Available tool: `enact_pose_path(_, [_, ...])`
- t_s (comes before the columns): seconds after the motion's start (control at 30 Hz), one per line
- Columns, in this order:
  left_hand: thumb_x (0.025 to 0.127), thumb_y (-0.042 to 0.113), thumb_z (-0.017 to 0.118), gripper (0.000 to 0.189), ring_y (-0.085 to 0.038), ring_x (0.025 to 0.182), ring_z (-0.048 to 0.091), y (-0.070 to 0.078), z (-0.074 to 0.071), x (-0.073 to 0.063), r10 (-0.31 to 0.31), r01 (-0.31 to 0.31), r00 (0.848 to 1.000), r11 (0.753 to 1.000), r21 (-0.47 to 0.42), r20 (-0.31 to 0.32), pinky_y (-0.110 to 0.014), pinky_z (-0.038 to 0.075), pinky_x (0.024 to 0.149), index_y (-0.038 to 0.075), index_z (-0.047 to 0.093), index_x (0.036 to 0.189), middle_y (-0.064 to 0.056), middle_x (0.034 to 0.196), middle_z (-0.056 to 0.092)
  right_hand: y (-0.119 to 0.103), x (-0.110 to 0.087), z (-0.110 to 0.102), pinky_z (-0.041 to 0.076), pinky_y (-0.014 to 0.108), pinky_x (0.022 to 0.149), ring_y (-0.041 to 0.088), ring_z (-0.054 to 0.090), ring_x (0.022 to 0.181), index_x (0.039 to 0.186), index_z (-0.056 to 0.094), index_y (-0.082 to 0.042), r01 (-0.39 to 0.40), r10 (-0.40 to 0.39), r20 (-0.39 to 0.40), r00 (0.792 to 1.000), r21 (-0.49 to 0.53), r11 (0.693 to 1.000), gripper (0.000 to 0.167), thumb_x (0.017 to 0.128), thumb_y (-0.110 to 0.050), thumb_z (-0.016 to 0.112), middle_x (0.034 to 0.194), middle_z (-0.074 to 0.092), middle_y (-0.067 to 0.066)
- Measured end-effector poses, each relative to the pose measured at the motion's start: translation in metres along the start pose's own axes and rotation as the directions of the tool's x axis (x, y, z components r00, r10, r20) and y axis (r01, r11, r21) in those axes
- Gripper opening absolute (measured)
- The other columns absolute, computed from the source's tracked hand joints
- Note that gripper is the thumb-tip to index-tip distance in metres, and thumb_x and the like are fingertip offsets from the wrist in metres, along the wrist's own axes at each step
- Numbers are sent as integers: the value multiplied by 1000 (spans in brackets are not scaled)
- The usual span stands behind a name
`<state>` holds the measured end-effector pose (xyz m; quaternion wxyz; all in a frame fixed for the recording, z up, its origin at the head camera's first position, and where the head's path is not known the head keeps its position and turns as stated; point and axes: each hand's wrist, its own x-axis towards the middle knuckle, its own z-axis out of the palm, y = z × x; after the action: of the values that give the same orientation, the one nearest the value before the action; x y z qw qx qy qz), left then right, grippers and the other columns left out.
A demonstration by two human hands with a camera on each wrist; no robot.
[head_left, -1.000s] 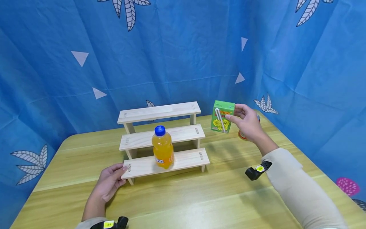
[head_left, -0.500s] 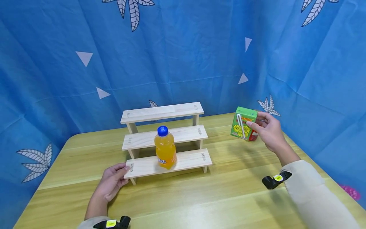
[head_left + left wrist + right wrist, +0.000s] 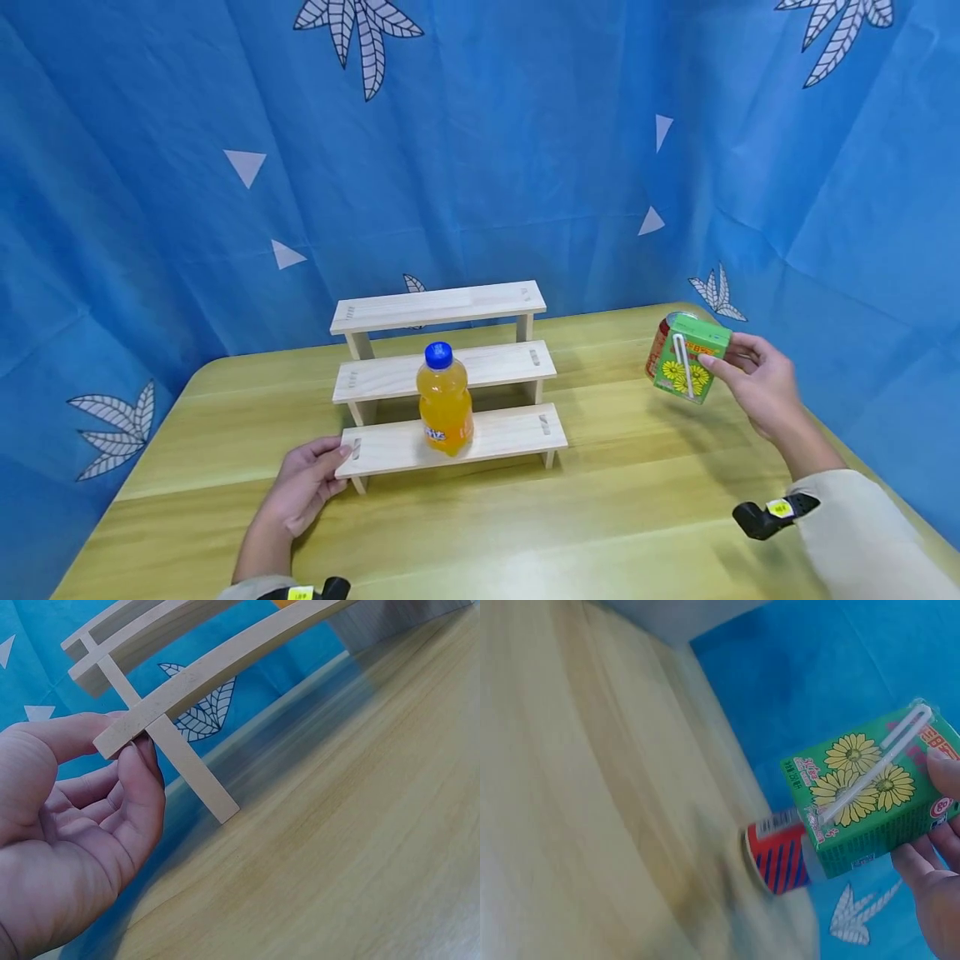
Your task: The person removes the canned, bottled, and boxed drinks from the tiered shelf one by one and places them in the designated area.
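Observation:
My right hand (image 3: pixel 767 385) grips a green drink carton (image 3: pixel 693 357) with yellow flowers and a white straw on its front. The carton is held up off the table, overlapping a red can (image 3: pixel 658 346) that stands behind it. In the right wrist view the can (image 3: pixel 780 851) shows blue stripes, partly covered by the carton (image 3: pixel 870 787). At the left end of the three-tier wooden shelf (image 3: pixel 397 446), my left hand (image 3: pixel 306 487) pinches the lowest board between thumb and fingers. An orange soda bottle (image 3: pixel 446 408) with a blue cap stands upright on that lowest board.
The light wooden table (image 3: pixel 600 508) carries the shelf and the can. A blue curtain (image 3: pixel 510 150) with leaf and triangle prints hangs right behind the table and along its right side.
My right hand has carried the carton to the right, away from the shelf, to in front of the can. My left hand keeps its hold on the shelf. The head view has shifted slightly.

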<state>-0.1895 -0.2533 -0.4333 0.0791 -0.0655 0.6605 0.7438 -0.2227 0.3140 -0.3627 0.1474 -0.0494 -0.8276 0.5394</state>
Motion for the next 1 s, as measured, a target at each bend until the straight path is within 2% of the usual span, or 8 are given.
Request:
enact_pose_path(0.13, [93,6,55,24,-9,65,58,-2,1,-1,5,-5,1000,1000,-5,0,-18,50,57,-5,47,112,-4,84,63,9,-4,-7,47,5,72,-12,47,90,123,44,-15,-20,19,-22,1000,-22,1000,44,88,-32,65,102,48,-17])
enact_pose_path(0.37, [92,7,56,25,-9,65,58,-2,0,0,-2,1,1000,1000,-19,-9,-18,50,56,-5,48,112,-5,83,63,30,4,-14,47,5,71,-8,49,91,133,41,-4,-51,51,-88,995,2,999,61,87,-33,67,104,49,-15])
enact_pose_path(0.53, [93,8,57,26,-9,65,58,-2,0,1,-8,7,1000,1000,-20,-9,-18,50,56,-5,48,114,-4,83,64,60,17,-21,49,11,78,-2,52,102,137,40,-17,-100,100,-132,986,1,995,64,84,-38,68,116,52,-10])
enact_pose_path(0.73, [93,8,56,26,-9,65,58,-2,0,1,7,-7,1000,1000,-17,1,-18,50,56,-5,48,114,-4,83,64,86,22,-30,49,18,87,7,48,115,144,31,-19,-147,137,-134,982,-71,987,74,84,-48,64,129,48,-5])
enact_pose_path(0.8, [93,8,56,24,-8,65,58,-3,-1,1,16,-16,1000,1000,-17,3,-17,50,56,-5,49,112,-4,83,64,94,24,-30,48,13,83,7,47,115,145,30,-19,-159,144,-154,978,-90,983,77,83,-51,63,127,47,-5])
enact_pose_path(0.9, [93,7,56,21,-8,65,58,-3,-1,1,23,-22,1000,1000,-20,2,-17,50,56,-3,50,110,-4,83,64,96,23,-30,47,14,85,20,44,124,147,27,-14,-186,170,-160,972,-87,979,82,83,-52,62,136,43,7])
enact_pose_path(0.97, [93,7,56,20,-8,65,58,-3,-1,1,23,-23,1000,999,-22,2,-17,50,56,-3,50,110,-3,83,64,102,24,-31,45,5,76,12,46,115,146,29,-13,-184,163,-189,968,-98,978,84,81,-54,63,126,47,-3])
enact_pose_path(1.0, [93,7,56,21,-8,65,58,-3,-1,1,22,-22,1000,1000,-22,1,-17,50,56,-3,50,110,-4,83,64,99,22,-30,46,7,78,14,47,116,146,29,-12,-191,171,-191,967,-95,977,84,82,-53,63,128,47,2])
